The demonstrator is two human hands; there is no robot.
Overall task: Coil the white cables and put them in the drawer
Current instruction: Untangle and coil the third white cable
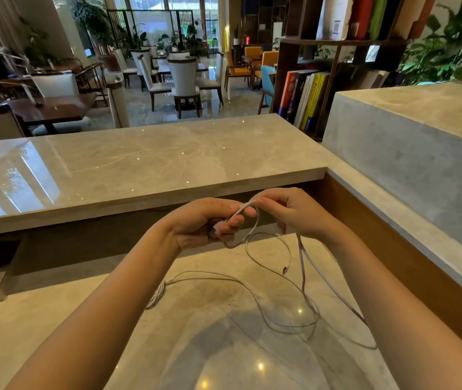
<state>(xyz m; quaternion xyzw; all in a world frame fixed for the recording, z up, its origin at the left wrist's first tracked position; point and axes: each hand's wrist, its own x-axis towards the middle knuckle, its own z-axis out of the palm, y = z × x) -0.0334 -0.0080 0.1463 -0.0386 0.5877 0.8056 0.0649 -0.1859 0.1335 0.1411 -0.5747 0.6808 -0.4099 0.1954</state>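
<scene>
White cable (242, 208): left hand (207, 220) pinches the end as anchor, right hand (294, 215) fingers clamp it, probably bending the first loop, rest trails on desk (224, 361)

Head view looks down, close over counter (252, 361).

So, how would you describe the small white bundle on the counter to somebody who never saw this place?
Start at the lower marble counter. The bundle lies on it just right of the left forearm. Unlike the loose thin cable looping across the counter and the white cable held by the left hand and the right hand, it is wound tight.
</scene>
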